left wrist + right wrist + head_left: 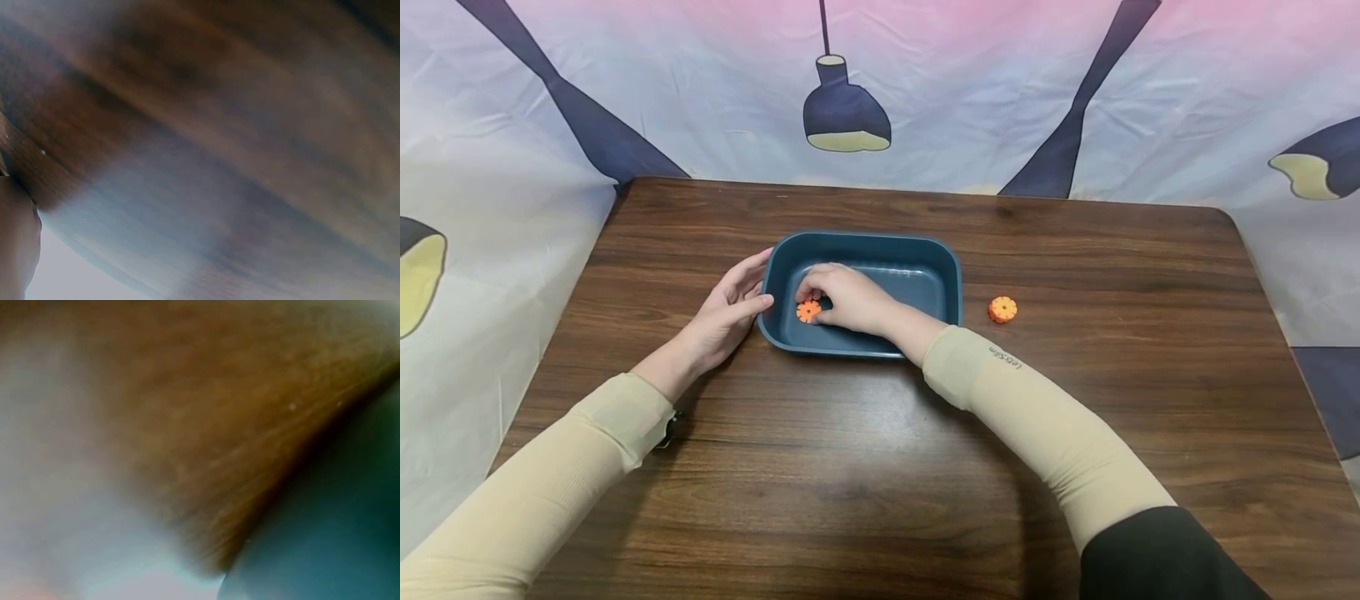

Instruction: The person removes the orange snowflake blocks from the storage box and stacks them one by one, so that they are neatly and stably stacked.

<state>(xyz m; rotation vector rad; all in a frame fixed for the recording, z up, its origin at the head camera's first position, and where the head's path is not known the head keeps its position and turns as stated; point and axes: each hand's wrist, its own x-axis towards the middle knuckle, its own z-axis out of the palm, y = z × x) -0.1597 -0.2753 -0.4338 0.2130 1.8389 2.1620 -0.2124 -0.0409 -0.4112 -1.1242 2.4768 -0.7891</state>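
Observation:
A dark teal plastic tub (pixel 917 287) sits on the wooden table. My left hand (pixel 722 318) holds its left end, the thumb laid over the rim and the fingers along the outer wall. Reaching in from the right, my right hand (pixel 852 298) pinches a small orange notched disc (pixel 808 312) with a hole in its middle, low in the tub's left part. Another orange notched piece (pixel 1002 309), thicker and perhaps stacked, lies on the table to the right of the tub. In the right wrist view, a blurred teal surface (pixel 337 506) fills the lower right.
The brown wood-grain table (pixel 820 467) reaches back to a hanging cloth (pixel 737 92) printed with lamps. The right forearm (pixel 1037 417) crosses the tub's front right edge, between the tub and the loose orange piece. Wood grain fills most of the left wrist view.

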